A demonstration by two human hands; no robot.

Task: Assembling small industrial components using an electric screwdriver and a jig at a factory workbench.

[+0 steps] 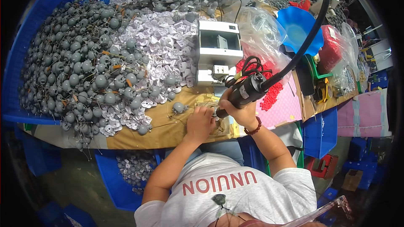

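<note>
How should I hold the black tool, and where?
Probably round its barrel, coming from the near right side, as the right hand does. It's thick and round, so it should suit a full wrap. Its tip points toward the left hand, and a cable leaves the other end, so avoid both.

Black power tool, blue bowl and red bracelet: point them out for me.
Black power tool (245, 92): head view, on the middle of its body.
Blue bowl (295, 27): head view, on its bare inside.
Red bracelet (255, 131): head view, on its lower beads.
</note>
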